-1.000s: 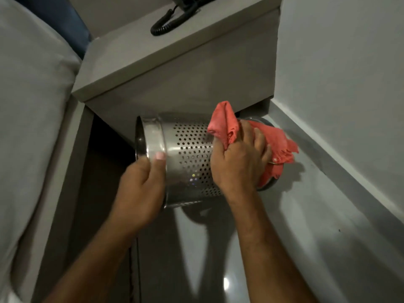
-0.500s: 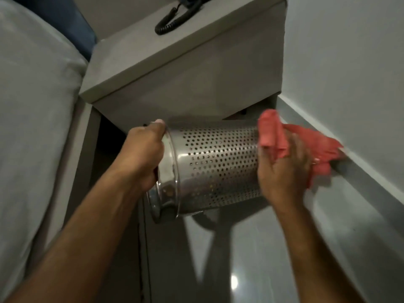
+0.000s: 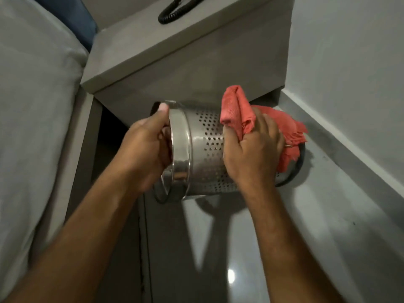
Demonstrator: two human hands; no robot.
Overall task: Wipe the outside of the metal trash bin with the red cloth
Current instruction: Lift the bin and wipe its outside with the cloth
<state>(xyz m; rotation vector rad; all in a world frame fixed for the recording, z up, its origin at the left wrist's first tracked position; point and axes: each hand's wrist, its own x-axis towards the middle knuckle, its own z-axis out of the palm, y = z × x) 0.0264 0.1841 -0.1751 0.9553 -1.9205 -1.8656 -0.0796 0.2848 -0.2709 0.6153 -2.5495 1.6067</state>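
The metal trash bin [image 3: 203, 149], a shiny perforated cylinder, is held on its side above the floor, its open rim pointing left. My left hand [image 3: 144, 152] grips that rim, thumb on top and fingers inside. My right hand [image 3: 253, 152] presses the bunched red cloth [image 3: 236, 110] onto the bin's perforated wall near its base. The cloth drapes over the base end, hiding most of it. A dark ring at the base shows to the right.
A grey bedside cabinet [image 3: 175, 68] stands just behind the bin, with a black coiled phone cord [image 3: 172, 14] on top. A bed with grey bedding [image 3: 32, 106] fills the left. A white wall and skirting [image 3: 349, 132] close the right. Glossy floor [image 3: 229, 248] lies below.
My right hand and the cloth slid left from the bin's base end back onto the perforated wall. My left hand keeps its hold on the rim.
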